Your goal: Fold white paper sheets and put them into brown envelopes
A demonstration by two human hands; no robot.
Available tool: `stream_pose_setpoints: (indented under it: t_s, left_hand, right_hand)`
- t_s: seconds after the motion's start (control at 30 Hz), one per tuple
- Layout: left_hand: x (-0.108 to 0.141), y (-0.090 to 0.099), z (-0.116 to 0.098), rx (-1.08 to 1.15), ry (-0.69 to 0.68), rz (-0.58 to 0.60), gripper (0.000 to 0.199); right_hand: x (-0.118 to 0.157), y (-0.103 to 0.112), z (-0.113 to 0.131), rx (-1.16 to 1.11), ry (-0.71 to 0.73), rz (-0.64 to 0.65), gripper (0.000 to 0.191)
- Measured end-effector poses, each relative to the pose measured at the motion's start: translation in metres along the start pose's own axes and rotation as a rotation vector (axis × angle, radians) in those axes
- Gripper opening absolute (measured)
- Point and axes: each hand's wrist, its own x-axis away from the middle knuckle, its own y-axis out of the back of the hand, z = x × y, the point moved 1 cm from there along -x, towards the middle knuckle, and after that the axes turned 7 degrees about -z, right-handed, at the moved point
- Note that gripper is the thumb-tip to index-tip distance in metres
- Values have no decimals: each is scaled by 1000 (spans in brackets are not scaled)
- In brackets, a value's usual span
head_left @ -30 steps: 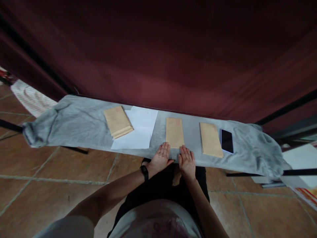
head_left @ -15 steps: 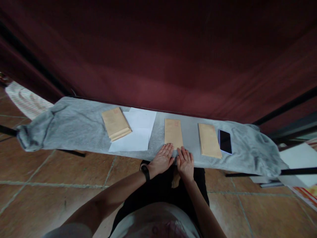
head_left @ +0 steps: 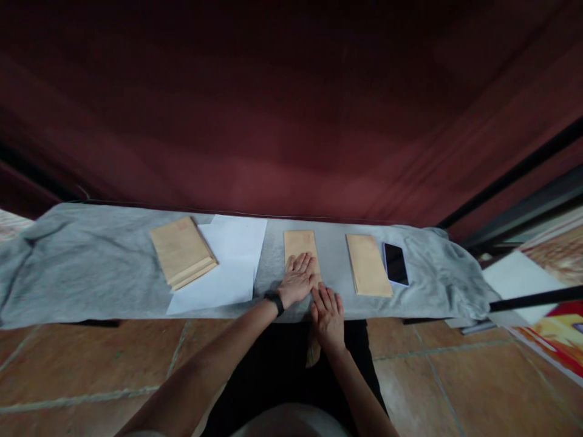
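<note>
A brown paper envelope [head_left: 299, 241] lies in the middle of the grey cloth. My left hand [head_left: 297, 280], with a black band at the wrist, lies flat on its lower half, fingers stretched out. At the envelope's near edge rests my right hand [head_left: 328, 312], its fingers extended and touching the paper. To the left, a stack of brown envelopes [head_left: 181, 250] partly covers white paper sheets [head_left: 234, 249]. More brown envelopes [head_left: 368, 265] lie to the right, beside a phone with a purple edge [head_left: 396, 264].
The grey cloth [head_left: 100, 261] covers a narrow surface. Behind it stands a dark red panel [head_left: 282, 139]. A black bar [head_left: 537, 300] juts out at the right, near white board and a colourful printed sheet [head_left: 553, 334]. Tiled floor [head_left: 136, 358] lies below.
My left hand has moved forward from the envelope's near edge onto its lower half. My right hand stays near that edge. The camera view has shifted, moving the table items leftward and slightly down.
</note>
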Motion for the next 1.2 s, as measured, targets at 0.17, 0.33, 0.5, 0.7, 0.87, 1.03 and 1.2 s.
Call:
stream_pose_setpoints:
  t_s: [0.17, 0.33, 0.5, 0.7, 0.87, 1.03, 1.2]
  left_hand:
    - [-31, -5, 7, -1, 36, -41, 63]
    - [-58, -6, 17, 17, 72, -80, 66]
    - [-81, -8, 27, 15, 106, -62, 70]
    - [-85, -6, 32, 20, 103, -62, 63]
    - [-63, -3, 31, 18, 50, -54, 53]
    - [-39, 2, 25, 30, 1, -15, 51]
    - [-14, 6, 17, 36, -34, 16, 50]
  right_hand:
    - [-2, 1, 1, -10, -17, 20, 49]
    - [-2, 0, 1, -25, -26, 13, 54]
    - [-2, 0, 1, -25, -27, 16, 55]
    - [-5, 4, 5, -31, -66, 13, 49]
    - [-5, 4, 6, -31, -81, 2, 49]
    - [-5, 4, 4, -46, -66, 2, 48]
    - [-7, 6, 5, -57, -82, 10, 45]
